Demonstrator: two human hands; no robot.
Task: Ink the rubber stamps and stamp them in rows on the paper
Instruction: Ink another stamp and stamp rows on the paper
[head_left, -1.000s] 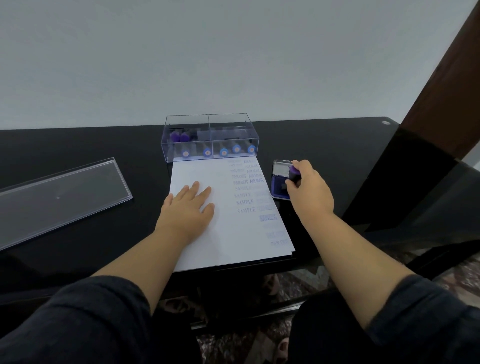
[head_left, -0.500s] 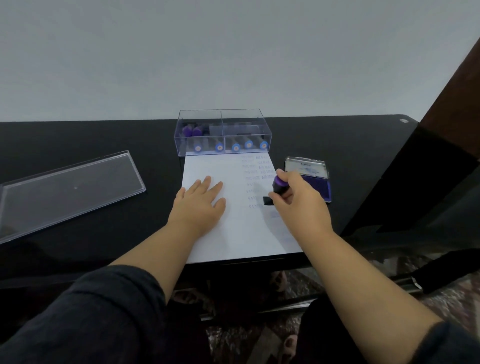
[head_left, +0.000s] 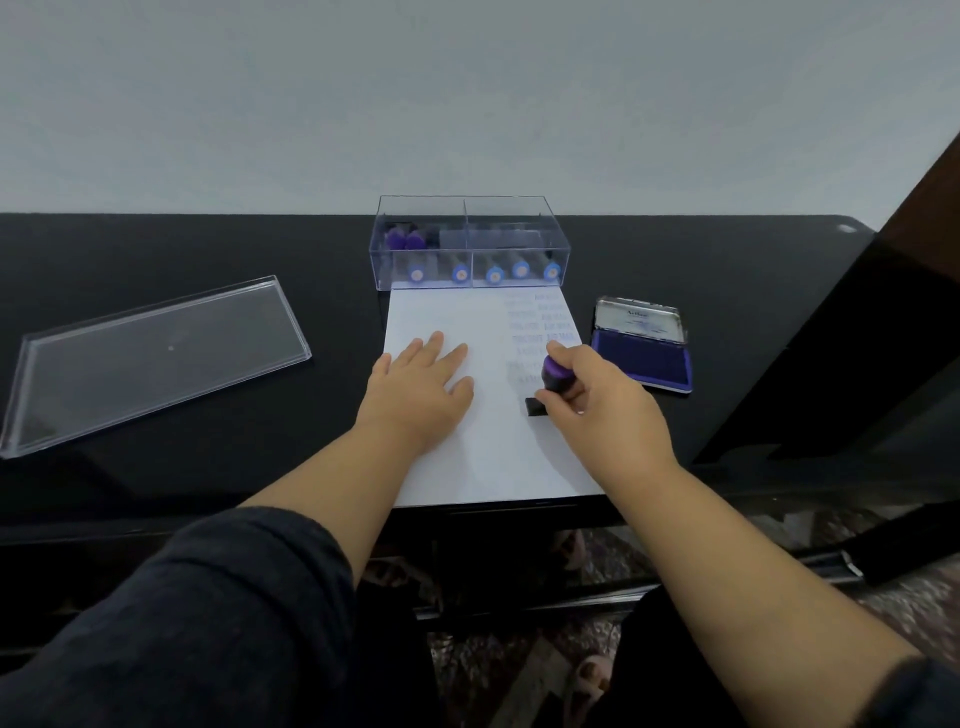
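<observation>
A: How should the stamp be pressed here?

B: The rubber stamp (head_left: 551, 382) is gripped by its purple handle in the curled fingers of the right hand (head_left: 602, 402), its black base set on the right side of the paper (head_left: 467, 457), below the printed rows. It should be kept upright and pushed straight down, then lifted cleanly, so that smearing is avoided. Alignment with the column above is best checked before pressure is given. The paper is held flat by the left hand (head_left: 418, 387), whose fingers are spread and laid straight on the sheet; that hold should be kept, it is judged, until the stamp is raised.

A: And what can be counted?

B: One stamp in hand, one sheet, one open ink pad (head_left: 644, 348) just right of the sheet. One clear box (head_left: 470, 241) at the sheet's far edge, in which five blue-capped stamp ends and two purple handles are seen. One clear lid (head_left: 156, 358) lies well apart to the left. The printed rows are too faint to be counted
</observation>
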